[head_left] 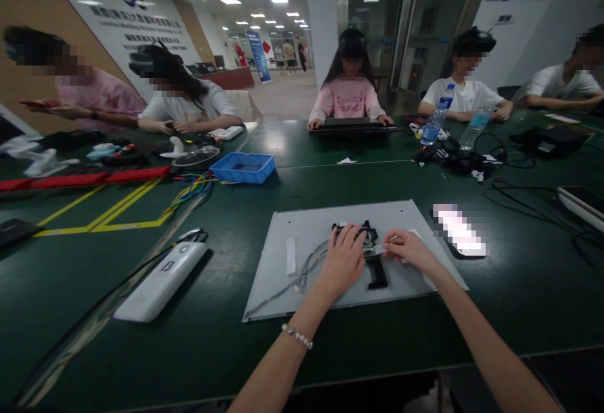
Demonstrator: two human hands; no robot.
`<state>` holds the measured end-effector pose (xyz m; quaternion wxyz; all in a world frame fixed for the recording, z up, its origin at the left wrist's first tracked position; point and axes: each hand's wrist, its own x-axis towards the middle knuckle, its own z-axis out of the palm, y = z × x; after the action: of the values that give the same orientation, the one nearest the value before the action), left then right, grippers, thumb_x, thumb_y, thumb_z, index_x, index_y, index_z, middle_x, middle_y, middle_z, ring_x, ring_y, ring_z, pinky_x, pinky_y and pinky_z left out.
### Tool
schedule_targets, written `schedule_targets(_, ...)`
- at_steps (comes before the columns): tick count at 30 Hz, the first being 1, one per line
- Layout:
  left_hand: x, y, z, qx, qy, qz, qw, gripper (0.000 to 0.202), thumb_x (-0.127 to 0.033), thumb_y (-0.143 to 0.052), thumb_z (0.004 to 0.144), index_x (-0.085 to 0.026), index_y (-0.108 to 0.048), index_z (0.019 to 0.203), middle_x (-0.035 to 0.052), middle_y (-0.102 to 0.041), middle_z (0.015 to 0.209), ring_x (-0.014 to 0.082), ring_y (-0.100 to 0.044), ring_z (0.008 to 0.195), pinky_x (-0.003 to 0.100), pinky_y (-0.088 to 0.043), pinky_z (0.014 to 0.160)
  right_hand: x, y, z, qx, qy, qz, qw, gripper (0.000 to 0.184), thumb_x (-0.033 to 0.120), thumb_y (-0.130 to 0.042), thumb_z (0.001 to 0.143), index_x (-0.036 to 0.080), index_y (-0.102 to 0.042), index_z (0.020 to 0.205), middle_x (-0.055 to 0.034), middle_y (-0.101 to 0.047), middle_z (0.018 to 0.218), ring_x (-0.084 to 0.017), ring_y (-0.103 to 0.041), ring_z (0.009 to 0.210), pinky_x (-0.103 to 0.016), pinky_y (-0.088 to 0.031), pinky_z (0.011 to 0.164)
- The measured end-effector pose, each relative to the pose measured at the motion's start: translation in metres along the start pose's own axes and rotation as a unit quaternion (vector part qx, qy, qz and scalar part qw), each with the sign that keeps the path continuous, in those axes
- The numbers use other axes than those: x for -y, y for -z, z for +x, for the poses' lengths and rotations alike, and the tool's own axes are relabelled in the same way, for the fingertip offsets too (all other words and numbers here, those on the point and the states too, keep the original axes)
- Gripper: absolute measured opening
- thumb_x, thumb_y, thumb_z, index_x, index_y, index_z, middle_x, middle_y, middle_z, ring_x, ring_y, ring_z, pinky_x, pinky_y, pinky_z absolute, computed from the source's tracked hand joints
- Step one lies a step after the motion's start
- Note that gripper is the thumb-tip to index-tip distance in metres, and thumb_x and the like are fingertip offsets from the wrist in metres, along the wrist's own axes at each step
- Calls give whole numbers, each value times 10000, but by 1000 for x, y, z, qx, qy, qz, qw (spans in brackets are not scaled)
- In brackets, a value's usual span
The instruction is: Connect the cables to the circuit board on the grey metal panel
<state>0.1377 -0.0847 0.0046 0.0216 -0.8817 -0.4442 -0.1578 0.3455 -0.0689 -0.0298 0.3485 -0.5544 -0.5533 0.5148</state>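
A grey metal panel point(302, 224) lies flat on the green table in front of me. On it sits a small circuit board with a black bracket point(377, 271), and thin wires point(309, 265) run off to the left. My left hand point(343, 262) rests on the board, fingers pressing down. My right hand point(409, 249) pinches a white strip point(383, 248) at the board's right edge. A second strip of white tape point(291, 255) is stuck on the panel's left part.
A white device with a cable point(160, 281) lies at my left, a phone point(457, 231) right of the panel. Further back are a blue tray point(243, 167), coloured wires, two water bottles point(436, 116) and tangled black cables. Several other people sit around the table.
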Motion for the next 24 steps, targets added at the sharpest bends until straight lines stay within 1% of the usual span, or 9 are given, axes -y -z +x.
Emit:
schedule_targets(3, -5, 1, -1, 15, -31, -9, 999, 408, -182, -354, 883, -206, -411, 1286, 67, -432, 1345, 204, -270, 1320, 454, -129, 1118, -1, -3, 1, 1, -1, -18, 1000, 195, 348, -588, 728, 196, -509, 821, -5, -671, 706, -178, -678, 694, -189, -409, 431)
schedule_targets(8, -6, 0, 0, 37, -41, -6, 998, 398, -202, -372, 883, -204, -414, 1279, 75, -487, 1260, 214, -361, 1244, 474, -132, 1108, -6, -4, 4, -15, 12, -15, 1000, 203, 348, -589, 720, 205, -490, 824, 6, -669, 687, -182, -674, 669, -194, -402, 417)
schedule_targets(11, -5, 1, 0, 42, -52, -9, 998, 396, -200, -386, 874, -208, -423, 1268, 73, -497, 1229, 220, -375, 1223, 477, -131, 1105, -4, -4, 3, -22, 15, -8, 1000, 212, 347, -589, 718, 208, -496, 848, 2, -672, 700, -183, -671, 673, -193, -390, 411)
schedule_targets(15, -5, 1, 1, 39, -43, -15, 998, 386, -184, -384, 871, -209, -435, 1253, 68, -513, 1184, 214, -410, 1178, 467, -151, 1100, -1, -3, 1, -22, 19, 0, 1000, 207, 350, -593, 712, 207, -515, 840, -4, -671, 711, -173, -662, 666, -188, -377, 419)
schedule_targets(18, -4, 0, 1, 34, -28, -20, 999, 365, -176, -359, 886, -215, -443, 1240, 56, -533, 1126, 197, -457, 1111, 449, -173, 1097, -1, -2, 1, -22, 5, 12, 1000, 205, 363, -588, 715, 208, -518, 829, -13, -668, 730, -171, -657, 679, -181, -354, 407)
schedule_targets(20, -4, -1, 1, 32, -23, -21, 999, 353, -182, -355, 892, -216, -451, 1231, 54, -537, 1104, 197, -468, 1086, 445, -185, 1092, -1, -3, 1, -28, 4, -1, 1000, 208, 372, -583, 719, 208, -519, 829, -8, -661, 712, -169, -646, 660, -185, -344, 399)
schedule_targets(22, -4, -1, 2, 31, -24, -16, 999, 351, -189, -364, 891, -211, -452, 1230, 57, -536, 1093, 201, -469, 1078, 446, -188, 1089, -2, -4, 1, -29, 22, -22, 999, 196, 368, -577, 724, 205, -523, 819, 1, -655, 688, -165, -636, 643, -202, -381, 434)
schedule_targets(24, -5, 1, 2, 32, -30, -9, 999, 356, -194, -374, 888, -212, -449, 1235, 60, -532, 1092, 206, -464, 1081, 451, -185, 1087, -2, -5, 1, -27, 54, -40, 997, 167, 348, -573, 733, 202, -530, 803, 6, -655, 679, -162, -637, 658, -234, -443, 533)
